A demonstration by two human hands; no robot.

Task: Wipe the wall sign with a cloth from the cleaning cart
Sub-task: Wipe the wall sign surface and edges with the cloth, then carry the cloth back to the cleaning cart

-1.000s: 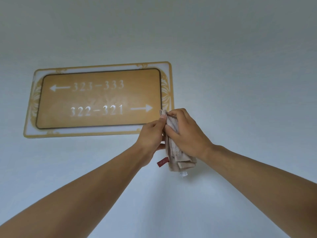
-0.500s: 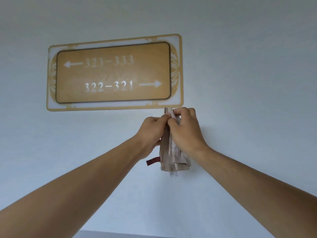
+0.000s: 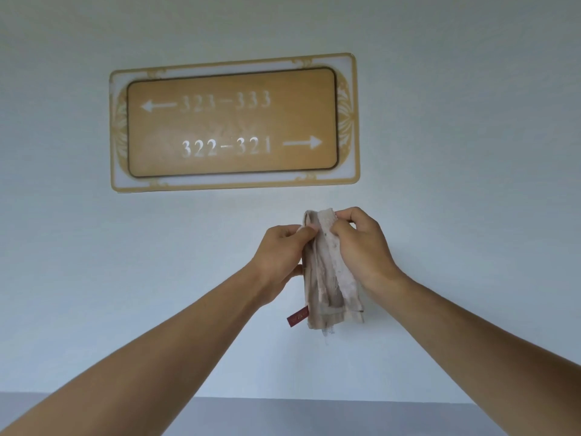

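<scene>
Two hands [image 3: 320, 256] pinch one cloth [image 3: 330, 278] below one sign [image 3: 234, 122].

Facing a pale wall [image 3: 471, 152], smooth and plain, bluish-white in tone, filling almost the whole view, brighter across the middle and shading to a duller grey toward the upper edge and corners. Lower down, meets a darker blue-grey band [image 3: 345, 416] along a straight, nearly level line close to the bottom edge. Cannot tell whether that band is a painted strip, a skirting or some other surface; looks flat, matt and even in colour.
</scene>
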